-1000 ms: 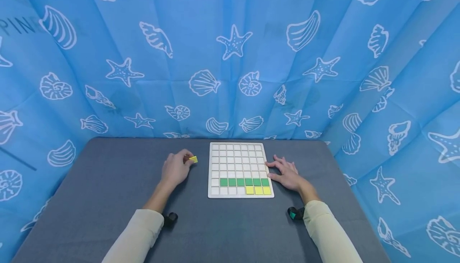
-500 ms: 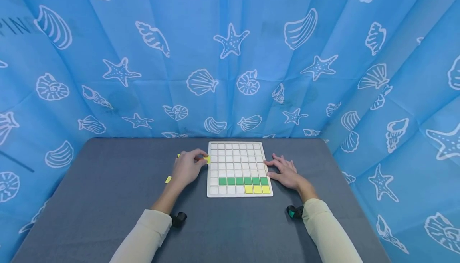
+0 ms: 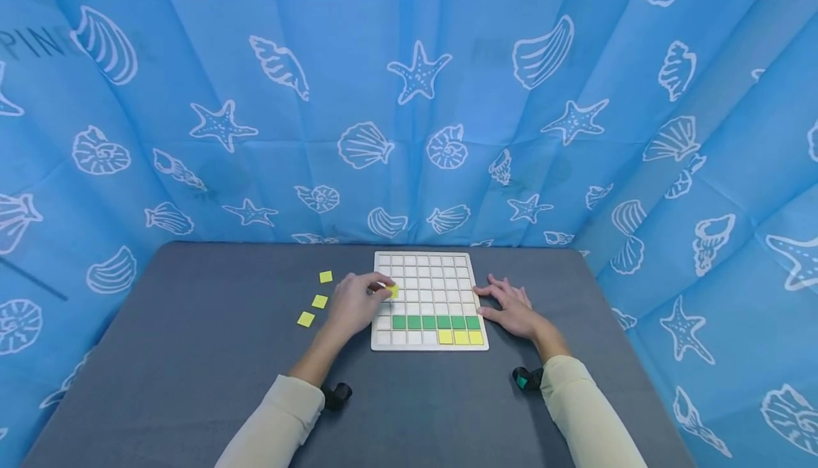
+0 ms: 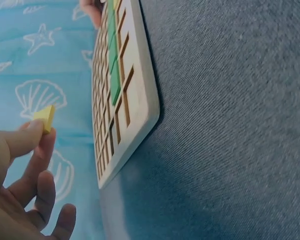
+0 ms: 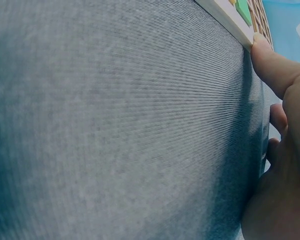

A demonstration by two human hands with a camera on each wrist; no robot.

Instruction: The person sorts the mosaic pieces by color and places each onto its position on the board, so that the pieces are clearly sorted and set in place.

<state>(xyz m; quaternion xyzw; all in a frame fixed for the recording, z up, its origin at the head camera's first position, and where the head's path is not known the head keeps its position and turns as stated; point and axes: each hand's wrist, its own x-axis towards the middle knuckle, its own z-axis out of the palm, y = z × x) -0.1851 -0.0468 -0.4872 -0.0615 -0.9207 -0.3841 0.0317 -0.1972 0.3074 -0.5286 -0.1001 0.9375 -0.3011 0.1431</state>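
Observation:
My left hand (image 3: 353, 303) pinches a small square yellow tile (image 4: 45, 118) between thumb and fingertips, raised above the left side of a white gridded board (image 3: 375, 348). In the left wrist view the other fingers are loosely bent below the tile. A row of green tiles (image 3: 429, 322) fills most of the second row from the front of the board. Three yellow tiles (image 3: 461, 338) sit at the right end of the front row. My right hand (image 3: 513, 312) rests at the board's right edge, its thumb touching the wooden rim (image 5: 235, 25) and its fingers spread.
Three loose yellow tiles (image 3: 319, 302) lie on the grey cloth-covered table (image 3: 192, 354), left of the board. A blue curtain (image 3: 409, 113) with white shells and starfish hangs behind the table and along its sides.
My left hand has carried the yellow tile rightward from beside the board to over its left columns, uncovering the loose yellow tiles. The right hand stays in place.

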